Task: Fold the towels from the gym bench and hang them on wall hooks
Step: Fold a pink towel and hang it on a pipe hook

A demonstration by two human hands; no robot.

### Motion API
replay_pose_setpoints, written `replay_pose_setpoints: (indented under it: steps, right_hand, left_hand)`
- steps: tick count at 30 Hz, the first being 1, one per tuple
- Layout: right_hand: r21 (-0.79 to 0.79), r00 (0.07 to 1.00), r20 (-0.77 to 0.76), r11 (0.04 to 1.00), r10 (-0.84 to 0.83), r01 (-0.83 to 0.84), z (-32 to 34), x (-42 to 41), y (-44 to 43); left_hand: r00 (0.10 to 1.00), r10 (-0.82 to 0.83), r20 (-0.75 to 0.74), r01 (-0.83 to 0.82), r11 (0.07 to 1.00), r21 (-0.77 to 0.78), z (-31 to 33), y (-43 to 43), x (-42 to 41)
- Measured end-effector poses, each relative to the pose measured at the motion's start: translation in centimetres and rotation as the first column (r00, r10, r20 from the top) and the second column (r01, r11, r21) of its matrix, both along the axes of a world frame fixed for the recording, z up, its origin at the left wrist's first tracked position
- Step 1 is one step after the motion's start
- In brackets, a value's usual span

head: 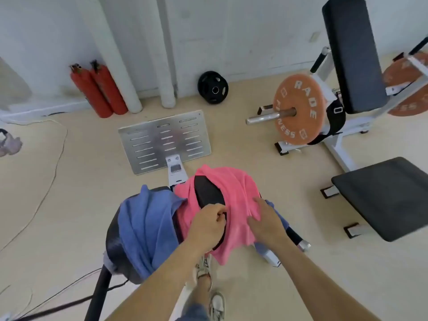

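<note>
Centre of the frame, low down: a crumpled pink terry towel (238,188) lies draped over the black padded gym bench (207,189), and a rumpled blue terry towel (143,218) hangs over the bench's left side, touching the pink one. Two bare arms reach in from the bottom edge. The left hand (208,224) pinches the pink towel's edge between curled fingers and thumb. The right hand (264,218) sits just beside it, fingers bent into a gather of the same cloth.

Beyond the bench, a slotted silver metal footplate (164,141) stands on the beige floor. At the upper left, two red fire extinguishers (99,89) lean against the white wall. A small black weight plate (213,87) rests at the wall's foot. To the right are an orange weight plate (298,108) on a bar and a second black padded seat (384,195).
</note>
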State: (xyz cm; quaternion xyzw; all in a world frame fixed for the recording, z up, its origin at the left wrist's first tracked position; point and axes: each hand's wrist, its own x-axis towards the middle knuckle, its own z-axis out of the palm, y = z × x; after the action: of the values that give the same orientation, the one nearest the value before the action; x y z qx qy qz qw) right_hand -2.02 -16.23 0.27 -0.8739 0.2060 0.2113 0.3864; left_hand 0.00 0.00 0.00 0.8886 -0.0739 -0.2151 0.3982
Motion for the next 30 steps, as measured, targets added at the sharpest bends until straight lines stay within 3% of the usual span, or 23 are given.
replay_pose_setpoints:
  steps: [3,8,12,15,17,20,21,23,25,27,28,30]
  right_hand:
    - [-0.01,0.999,-0.002,0.999,-0.042,0.042,-1.3,2.8,-0.2]
    - [-0.115,0.995,-0.056,0.99,-0.088,0.081,-3.3,6.7,0.1]
    - [0.037,0.949,-0.162,0.96,-0.269,0.278,-3.5,8.3,0.0]
    - [0.163,0.844,-0.322,0.853,-0.429,0.496,-3.0,9.3,-1.2]
    - [0.269,0.769,-0.432,0.747,-0.471,0.608,-2.4,9.6,-1.7]
    - [0.473,0.658,-0.615,0.465,-0.434,0.749,-2.4,9.9,-2.3]
    - [0.507,0.68,-0.618,0.46,-0.395,0.729,-1.7,10.0,-2.2]
    - [0.505,0.813,-0.503,0.663,-0.294,0.553,-0.4,10.8,-2.2]
    - [0.26,0.963,-0.239,0.947,-0.125,0.187,1.3,11.8,-2.5]
    - [-0.079,0.994,0.098,0.996,0.038,-0.031,3.3,12.8,-2.7]
    - [-0.114,0.97,0.227,0.992,0.082,-0.057,4.7,13.1,-2.4]
    - [0.061,0.923,0.361,0.984,0.135,-0.167,8.0,13.9,-1.2]
  left_hand:
    - [0.983,0.177,-0.05,-0.178,0.984,-0.026,-2.6,-2.4,3.4]
    - [0.916,0.337,-0.216,-0.346,0.938,-0.004,-4.3,-5.1,8.0]
    - [0.852,0.351,-0.389,-0.387,0.922,-0.016,-4.9,-5.5,10.1]
    - [0.679,0.397,-0.617,-0.592,0.794,-0.141,-4.3,-5.3,10.7]
    - [0.563,0.322,-0.761,-0.696,0.682,-0.226,-3.4,-5.3,10.6]
    - [0.485,0.271,-0.832,-0.789,0.547,-0.282,-2.2,-5.5,10.5]
    - [0.476,0.284,-0.832,-0.811,0.508,-0.291,-1.8,-5.5,10.4]
    - [0.487,0.291,-0.824,-0.821,0.475,-0.317,-0.8,-5.2,10.3]
    - [0.582,0.248,-0.775,-0.754,0.522,-0.399,0.8,-4.6,10.2]
    - [0.709,0.171,-0.684,-0.645,0.551,-0.53,3.2,-3.6,9.9]
    - [0.749,0.154,-0.645,-0.611,0.537,-0.581,4.7,-3.0,9.7]
    - [0.8,0.153,-0.58,-0.569,0.503,-0.651,7.9,-1.6,9.0]
